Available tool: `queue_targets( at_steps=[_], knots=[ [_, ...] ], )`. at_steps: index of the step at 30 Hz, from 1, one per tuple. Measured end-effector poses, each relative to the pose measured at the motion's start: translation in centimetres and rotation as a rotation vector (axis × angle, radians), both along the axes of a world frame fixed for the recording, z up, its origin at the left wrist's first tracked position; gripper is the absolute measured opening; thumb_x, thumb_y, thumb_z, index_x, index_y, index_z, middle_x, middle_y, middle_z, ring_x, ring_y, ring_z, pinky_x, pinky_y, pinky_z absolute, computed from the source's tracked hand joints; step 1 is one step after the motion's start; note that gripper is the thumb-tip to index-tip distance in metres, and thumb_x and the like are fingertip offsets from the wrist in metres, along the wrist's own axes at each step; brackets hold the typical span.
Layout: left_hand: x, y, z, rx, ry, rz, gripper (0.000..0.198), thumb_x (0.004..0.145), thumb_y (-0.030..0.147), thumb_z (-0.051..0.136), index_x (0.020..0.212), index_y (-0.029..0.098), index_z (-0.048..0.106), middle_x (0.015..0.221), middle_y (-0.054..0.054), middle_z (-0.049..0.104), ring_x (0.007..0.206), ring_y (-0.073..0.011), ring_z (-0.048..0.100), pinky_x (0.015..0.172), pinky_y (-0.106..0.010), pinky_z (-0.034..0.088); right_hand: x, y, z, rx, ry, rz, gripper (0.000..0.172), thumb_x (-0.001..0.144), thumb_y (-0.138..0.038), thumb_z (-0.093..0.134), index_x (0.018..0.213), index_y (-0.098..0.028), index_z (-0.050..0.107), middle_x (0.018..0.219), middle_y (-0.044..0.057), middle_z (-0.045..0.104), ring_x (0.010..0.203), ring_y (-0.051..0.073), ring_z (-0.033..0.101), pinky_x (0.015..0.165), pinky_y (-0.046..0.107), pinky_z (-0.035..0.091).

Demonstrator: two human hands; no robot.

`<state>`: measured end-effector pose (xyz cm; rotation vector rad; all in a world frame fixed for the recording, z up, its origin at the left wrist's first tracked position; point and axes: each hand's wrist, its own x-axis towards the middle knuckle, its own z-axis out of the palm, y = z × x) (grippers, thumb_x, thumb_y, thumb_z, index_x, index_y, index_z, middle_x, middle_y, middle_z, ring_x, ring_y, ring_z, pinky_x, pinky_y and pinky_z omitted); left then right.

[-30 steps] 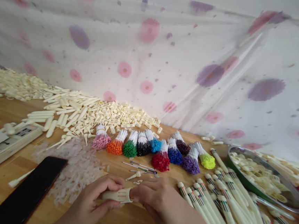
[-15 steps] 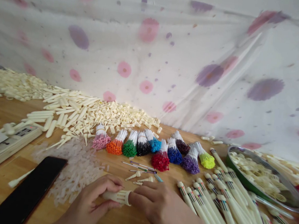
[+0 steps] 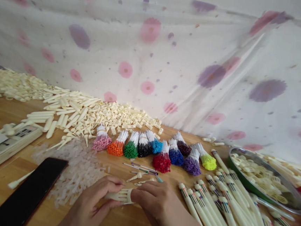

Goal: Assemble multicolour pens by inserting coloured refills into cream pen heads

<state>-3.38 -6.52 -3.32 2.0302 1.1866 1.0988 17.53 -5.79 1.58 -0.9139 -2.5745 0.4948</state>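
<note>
A cream slotted pen barrel part (image 3: 122,195) lies level between my hands, low in the middle of the head view. My left hand (image 3: 92,200) pinches its left end between thumb and fingers. At the other end, my right hand (image 3: 158,203) has its fingers closed around the open rim, partly hiding it. Just beyond my fingers lie small cream pointed tips (image 3: 134,177). Behind those are several thin loose refills (image 3: 142,168) with coloured ends.
Bundled coloured refills (image 3: 131,148) stand across the middle. Multicolour pens (image 3: 210,209) and a green-sided metal bowl (image 3: 249,183) of cream parts are on the right. Clear plastic pieces (image 3: 75,171), a black phone (image 3: 29,193) and a power strip (image 3: 10,151) lie left. Cream parts (image 3: 87,111) pile behind.
The pen barrel part has rolled a little, so its slots show differently. My right hand's fingers have shifted slightly on its rim. The things on the table stay where they were.
</note>
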Motion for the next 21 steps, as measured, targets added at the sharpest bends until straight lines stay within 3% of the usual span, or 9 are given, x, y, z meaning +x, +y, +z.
queue_targets(
  at_steps=[7, 9, 13, 17, 21],
  knots=[
    [-0.2, -0.5, -0.5, 0.089, 0.043, 0.047, 0.019, 0.077, 0.015, 0.058, 0.090, 0.029, 0.063, 0.094, -0.001, 0.072, 0.086, -0.0160, 0.068, 0.075, -0.020, 0.053, 0.1, 0.0, 0.6, -0.227, 0.121, -0.032, 0.022, 0.085, -0.007, 0.042, 0.073, -0.018, 0.056, 0.070, 0.000, 0.058, 0.065, 0.011, 0.051, 0.060, 0.020, 0.035],
    [-0.2, -0.5, -0.5, 0.095, 0.050, 0.058, 0.017, 0.077, 0.016, 0.058, 0.087, 0.029, 0.062, 0.093, 0.000, 0.072, 0.086, -0.0157, 0.069, 0.072, -0.018, 0.054, 0.1, 0.1, 0.5, -0.383, 0.200, -0.002, 0.023, 0.086, -0.010, 0.041, 0.071, -0.018, 0.057, 0.067, 0.000, 0.059, 0.063, 0.010, 0.052, 0.060, 0.020, 0.038],
    [-0.1, -0.5, -0.2, 0.099, 0.052, 0.128, 0.014, 0.076, 0.018, 0.057, 0.084, 0.028, 0.062, 0.093, -0.001, 0.072, 0.084, -0.0165, 0.070, 0.068, -0.019, 0.055, -0.8, 0.3, -0.1, -0.729, 0.434, -0.049, 0.019, 0.085, -0.030, 0.049, 0.083, -0.018, 0.063, 0.058, -0.001, 0.059, 0.048, 0.009, 0.050, 0.046, 0.017, 0.038],
    [0.0, -0.2, -0.4, 0.009, 0.020, 0.183, 0.007, 0.076, 0.023, 0.058, 0.080, 0.027, 0.063, 0.090, -0.001, 0.072, 0.082, -0.0181, 0.069, 0.068, -0.022, 0.056, -1.7, 0.4, -1.1, -0.678, 0.538, -0.154, 0.025, 0.082, -0.038, 0.055, 0.080, -0.017, 0.067, 0.064, 0.002, 0.063, 0.054, 0.010, 0.054, 0.051, 0.020, 0.042],
    [-0.6, 0.6, -0.9, -0.186, -0.105, 0.286, 0.010, 0.077, 0.034, 0.059, 0.081, 0.025, 0.060, 0.087, -0.002, 0.071, 0.080, -0.0192, 0.068, 0.063, -0.024, 0.055, -1.8, 1.2, -2.2, -0.656, 0.683, -0.299, 0.035, 0.081, -0.049, 0.055, 0.085, -0.015, 0.064, 0.062, 0.001, 0.061, 0.050, 0.009, 0.048, 0.048, 0.019, 0.039]
  ],
)
